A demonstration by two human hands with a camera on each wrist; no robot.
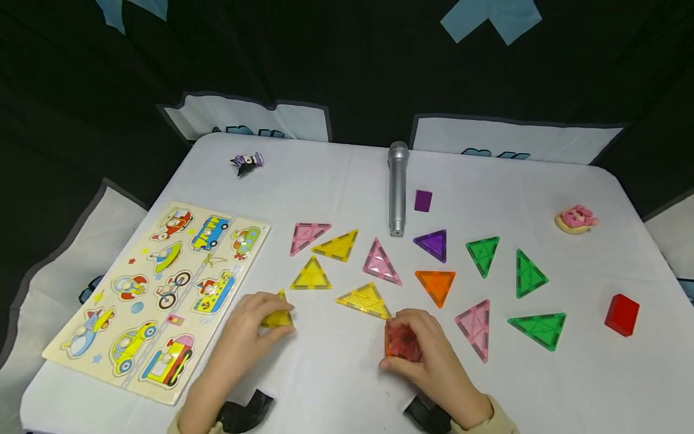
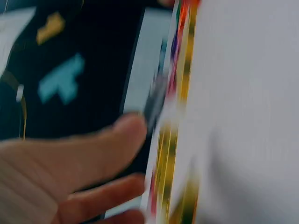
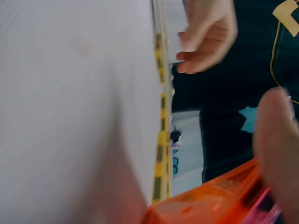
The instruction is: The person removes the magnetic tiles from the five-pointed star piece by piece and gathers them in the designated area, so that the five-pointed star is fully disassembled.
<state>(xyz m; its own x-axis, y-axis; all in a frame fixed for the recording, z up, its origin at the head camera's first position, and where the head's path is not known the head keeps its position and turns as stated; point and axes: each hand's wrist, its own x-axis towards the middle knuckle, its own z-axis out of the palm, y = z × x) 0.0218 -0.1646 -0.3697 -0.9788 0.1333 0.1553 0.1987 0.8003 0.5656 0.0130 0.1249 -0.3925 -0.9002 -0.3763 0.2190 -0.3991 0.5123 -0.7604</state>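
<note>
My right hand (image 1: 428, 349) grips a small stack of translucent magnetic tiles (image 1: 402, 342) between thumb and fingers. In the right wrist view an orange tile (image 3: 201, 205) shows on the stack, with a pink tile (image 3: 264, 210) beside it. My left hand (image 1: 252, 328) hovers above a yellow triangle tile (image 1: 278, 317). Its thumb and fingers are spread apart, with nothing between them in the left wrist view. Just beyond the right fingertips lies another yellow triangle tile (image 1: 364, 300). A yellow triangle tile (image 1: 311, 275) also lies ahead of the left hand.
A wooden picture puzzle board (image 1: 157, 301) lies at left. Pink (image 1: 381, 263), purple (image 1: 434, 245), orange (image 1: 435, 286) and green (image 1: 530, 274) triangle tiles spread across the table. Behind them lies a silver microphone (image 1: 398, 190). A red block (image 1: 622, 315) sits at right.
</note>
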